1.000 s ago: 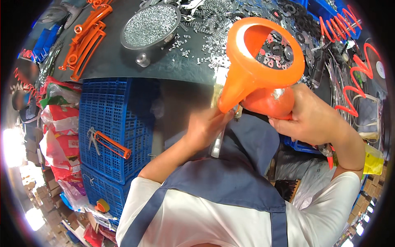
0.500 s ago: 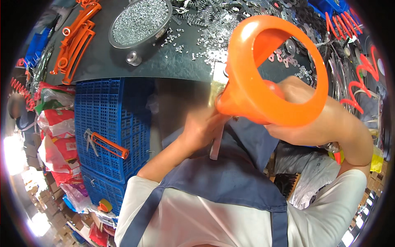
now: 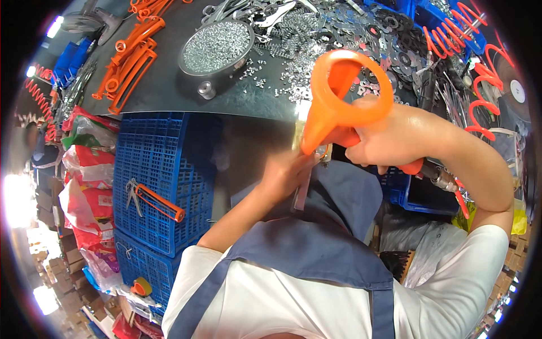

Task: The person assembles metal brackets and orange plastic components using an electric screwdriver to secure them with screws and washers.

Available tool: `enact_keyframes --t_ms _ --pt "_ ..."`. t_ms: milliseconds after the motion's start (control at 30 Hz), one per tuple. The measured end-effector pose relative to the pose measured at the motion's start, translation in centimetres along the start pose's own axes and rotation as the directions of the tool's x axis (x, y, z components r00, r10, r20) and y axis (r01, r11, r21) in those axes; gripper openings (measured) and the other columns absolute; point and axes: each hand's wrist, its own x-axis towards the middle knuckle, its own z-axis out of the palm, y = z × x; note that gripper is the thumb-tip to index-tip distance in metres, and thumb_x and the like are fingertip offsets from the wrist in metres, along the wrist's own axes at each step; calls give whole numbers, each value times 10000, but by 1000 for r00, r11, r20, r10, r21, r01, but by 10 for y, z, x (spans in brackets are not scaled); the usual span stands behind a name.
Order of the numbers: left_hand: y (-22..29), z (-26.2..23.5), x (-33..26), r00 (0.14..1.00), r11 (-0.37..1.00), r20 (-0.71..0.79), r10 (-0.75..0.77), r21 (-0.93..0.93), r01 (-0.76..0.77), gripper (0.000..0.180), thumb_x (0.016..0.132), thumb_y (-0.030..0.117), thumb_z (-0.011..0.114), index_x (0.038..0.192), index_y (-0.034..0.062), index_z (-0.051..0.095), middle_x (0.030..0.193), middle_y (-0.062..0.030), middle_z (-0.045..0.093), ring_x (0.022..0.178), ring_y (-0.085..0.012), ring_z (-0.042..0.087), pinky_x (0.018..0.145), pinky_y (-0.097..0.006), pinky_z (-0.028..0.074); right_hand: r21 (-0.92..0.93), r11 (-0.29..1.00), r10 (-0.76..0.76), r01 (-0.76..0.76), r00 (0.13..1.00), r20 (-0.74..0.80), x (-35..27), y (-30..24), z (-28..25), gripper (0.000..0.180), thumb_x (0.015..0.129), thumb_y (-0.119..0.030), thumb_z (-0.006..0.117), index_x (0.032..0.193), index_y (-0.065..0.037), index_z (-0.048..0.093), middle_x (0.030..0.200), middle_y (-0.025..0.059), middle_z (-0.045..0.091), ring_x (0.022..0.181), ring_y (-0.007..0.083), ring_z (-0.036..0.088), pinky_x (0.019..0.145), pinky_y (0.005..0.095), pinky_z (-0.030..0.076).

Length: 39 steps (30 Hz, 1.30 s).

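Observation:
In front of my chest an orange caulking gun frame (image 3: 322,107) stands on end, its big ring toward the view and its narrow end low. My left hand (image 3: 285,174) is closed at that narrow end, slightly blurred. A flat metal strip (image 3: 301,195) hangs below its fingers. My right hand (image 3: 389,133), behind the ring, is wrapped around a red-handled air tool (image 3: 413,166) with a metal hose coupling (image 3: 443,178). The ring hides much of this tool and where it meets the frame. A yellowish metal post (image 3: 298,127) stands beside the frame at the bench edge.
A bowl of small metal parts (image 3: 217,48) and a pile of orange frames (image 3: 132,62) lie on the dark bench (image 3: 169,93). Loose springs and plates (image 3: 302,31) spread behind. Blue crates (image 3: 149,152) stand at left. A red coiled hose (image 3: 485,85) hangs at right.
The orange frame's ring has dropped farther from the view and looks smaller. My right hand has shifted slightly, and more of the air tool's handle and coupling shows. The left hand stays at the narrow end.

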Motion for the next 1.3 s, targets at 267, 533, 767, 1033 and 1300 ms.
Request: enact_keyframes --t_ms 267,533,767,1033,1300 --pt "2 4 -3 997 998 -79 14 63 -9 108 799 49 646 905 62 648 650 -70 555 531 -228 579 464 -356 442 136 989 -43 53 996 -74 -3 5 7 236 769 -114 566 890 87 550 720 129 631 566 198 669 517 302 539" --pt "1 5 1 999 999 -39 -15 28 16 109 804 54 650 913 61 654 645 -71 557 534 -233 581 466 -355 441 86 996 0 -1 1000 14 2 2 -9 218 761 -136 574 830 71 569 685 108 634 526 186 648 507 296 531" --pt "6 2 3 998 998 -25 -64 17 65 70 809 52 644 879 47 645 638 -78 552 534 -235 582 461 -359 437 -33 999 41 -39 998 52 9 2 -13 203 763 -125 567 825 68 585 659 104 631 512 188 640 489 303 518" --pt "0 3 0 999 998 -23 -38 54 39 93 777 5 686 867 15 665 661 -104 573 578 -244 599 514 -328 451 67 997 -28 29 999 -19 1 4 -4 211 760 -115 601 870 65 586 681 120 636 513 196 635 487 316 520" --pt "12 -18 -11 992 995 -75 -103 0 103 119 800 33 670 918 24 684 689 -79 602 639 -200 613 598 -334 483 520 831 9 197 930 -366 -67 41 30 393 772 -85 680 1116 28 527 818 92 634 667 139 640 462 266 514"
